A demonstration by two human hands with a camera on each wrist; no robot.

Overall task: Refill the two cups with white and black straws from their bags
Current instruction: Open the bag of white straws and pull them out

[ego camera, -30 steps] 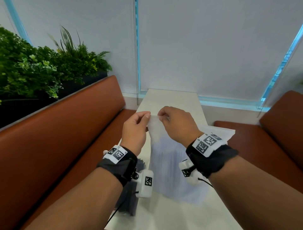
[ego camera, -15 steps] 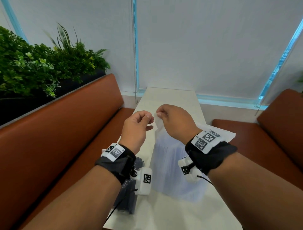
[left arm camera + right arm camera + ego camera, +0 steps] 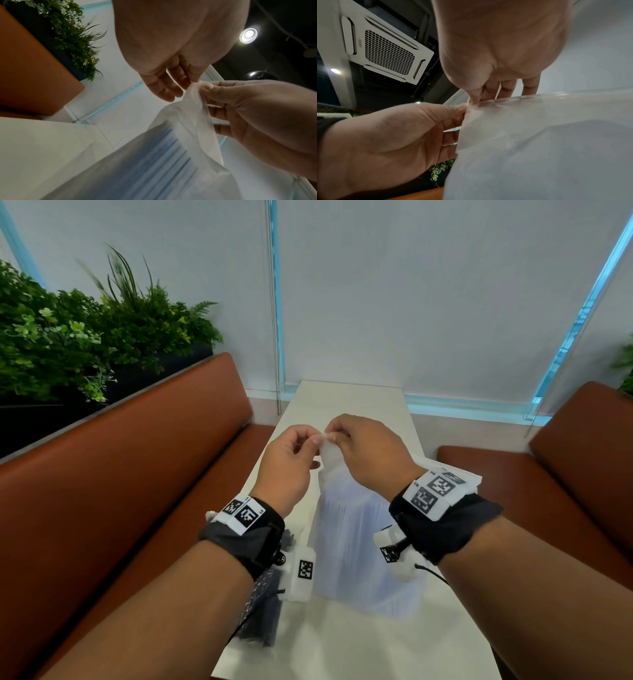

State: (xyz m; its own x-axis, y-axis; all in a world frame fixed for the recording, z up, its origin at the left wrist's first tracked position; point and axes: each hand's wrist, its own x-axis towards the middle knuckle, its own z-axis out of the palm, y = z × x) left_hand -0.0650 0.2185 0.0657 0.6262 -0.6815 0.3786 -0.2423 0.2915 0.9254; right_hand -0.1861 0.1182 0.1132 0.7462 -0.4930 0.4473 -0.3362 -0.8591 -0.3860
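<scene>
both forearms reach forward from the lower corners of the head view and converge at the middle, each wrist wrapped in a black band carrying white tags with square codes. the left hand (image 3: 289,463) is raised, knuckles toward the camera, fingers curled, thumb and forefinger pinching the top corner of the bag of white straws (image 3: 356,546). the right hand (image 3: 368,455) sits just beside it, fingertips almost touching the left's, also pinching that same top edge between thumb and forefinger. in the right wrist view its other fingers (image 3: 508,88) extend loosely behind the plastic edge.
</scene>
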